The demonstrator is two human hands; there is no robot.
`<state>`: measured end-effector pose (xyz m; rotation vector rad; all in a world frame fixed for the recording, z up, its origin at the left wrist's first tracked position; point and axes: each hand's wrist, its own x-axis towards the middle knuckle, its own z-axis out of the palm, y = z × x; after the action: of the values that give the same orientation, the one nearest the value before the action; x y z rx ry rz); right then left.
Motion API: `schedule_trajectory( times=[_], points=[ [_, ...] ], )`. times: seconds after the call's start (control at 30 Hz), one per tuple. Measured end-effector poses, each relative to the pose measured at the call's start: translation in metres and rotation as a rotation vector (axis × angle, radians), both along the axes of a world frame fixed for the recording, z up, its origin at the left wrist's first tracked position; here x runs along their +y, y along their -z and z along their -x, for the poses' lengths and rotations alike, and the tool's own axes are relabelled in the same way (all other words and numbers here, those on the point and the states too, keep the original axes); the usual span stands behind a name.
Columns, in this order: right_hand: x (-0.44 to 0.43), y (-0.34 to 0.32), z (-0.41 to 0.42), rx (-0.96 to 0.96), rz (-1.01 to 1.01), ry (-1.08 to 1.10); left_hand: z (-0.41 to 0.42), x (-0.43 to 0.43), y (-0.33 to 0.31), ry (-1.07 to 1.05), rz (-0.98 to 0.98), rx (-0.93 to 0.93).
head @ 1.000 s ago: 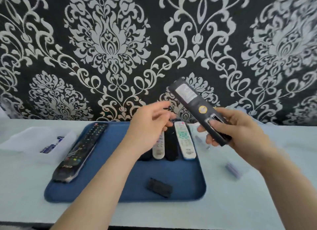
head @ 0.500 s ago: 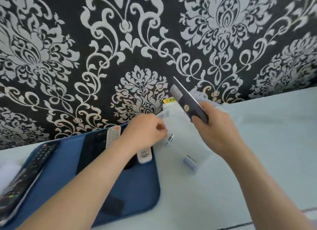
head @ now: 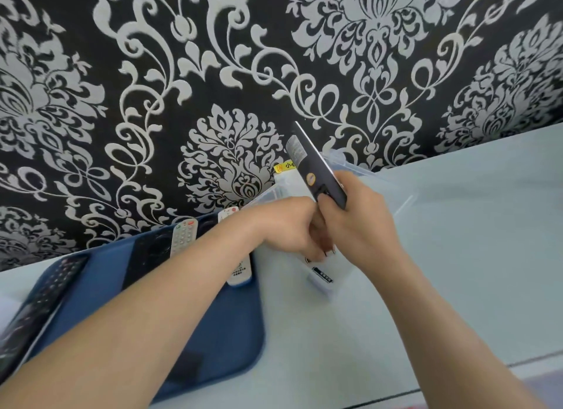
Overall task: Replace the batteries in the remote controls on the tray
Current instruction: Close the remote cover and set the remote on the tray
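Risks, near to far. A dark battery cover (head: 185, 367) lies loose on the blue tray (head: 231, 341) near its front edge, at about 7 o'clock in the view, directly beneath the left forearm; a sweep of that arm could knock it off the tray. The left hand (head: 292, 228), at centre, is curled with its fingertips dipped into the clear plastic box (head: 393, 201) just right of the tray. Whether it grips a battery cannot be told: the fingertips are hidden. A small cell pinched blind may slip or go in the wrong way round. The right hand (head: 362, 225) is closed round the lower end of a black remote (head: 313, 167), which tilts up toward 12 o'clock, back face showing, off the tray. Its compartment appears to be under the thumb, so spring contacts could be pressed or the remote could twist out of a one-handed hold.

Count:
- Hands: two.
- Remotes in view: five — one held, two black and two white on the tray. The tray's left end is cropped; more may exist.
- Loose covers: one.
- Boxes: one, holding a small labelled pack (head: 320, 279).
- Batteries: none clearly visible.
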<state>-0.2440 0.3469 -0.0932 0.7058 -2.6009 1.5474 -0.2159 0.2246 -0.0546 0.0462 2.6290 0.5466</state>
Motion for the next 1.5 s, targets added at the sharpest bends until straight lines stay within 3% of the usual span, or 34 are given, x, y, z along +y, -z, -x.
schedule_trajectory(
  times=[0.27, 0.33, 0.43, 0.5, 0.6, 0.7, 0.87, 1.03, 1.13, 1.3, 1.5],
  points=[
    [-0.001, 0.003, -0.002, 0.021, -0.027, 0.018, 0.001, 0.016, 0.005, 0.135, 0.072, -0.198],
    [0.001, 0.003, -0.001, 0.02, -0.001, 0.011, -0.003, 0.013, 0.003, 0.108, 0.033, -0.14],
    [0.006, -0.003, 0.0, 0.016, 0.129, 0.005, -0.009, -0.004, 0.002, 0.005, -0.019, 0.099],
    [0.01, -0.013, -0.004, -0.073, 0.33, -0.02, -0.016, -0.015, 0.001, -0.126, -0.182, 0.265],
    [0.014, -0.026, -0.012, -0.528, 0.828, -0.191, -0.032, -0.021, -0.001, -0.371, -0.623, 0.408],
    [0.008, -0.027, -0.016, -0.8, 1.012, -0.348, -0.049, -0.014, -0.001, -0.541, -1.01, 0.435],
    [-0.011, -0.025, -0.028, -0.779, 0.967, -0.362, -0.068, -0.003, 0.003, -0.732, -1.12, 0.595],
    [-0.022, -0.023, -0.038, -0.718, 0.871, -0.394, -0.078, 0.002, 0.002, -0.746, -0.979, 0.715],
    [-0.021, -0.024, -0.036, -0.759, 0.869, -0.393, -0.083, -0.004, 0.001, -0.744, -1.115, 0.641],
    [-0.016, -0.024, -0.031, -0.917, 0.903, -0.496, -0.088, -0.006, -0.004, -0.708, -1.5, 0.367],
    [-0.015, -0.024, -0.029, -0.992, 0.943, -0.525, -0.092, -0.004, -0.003, -0.682, -1.736, 0.31]
  ],
)
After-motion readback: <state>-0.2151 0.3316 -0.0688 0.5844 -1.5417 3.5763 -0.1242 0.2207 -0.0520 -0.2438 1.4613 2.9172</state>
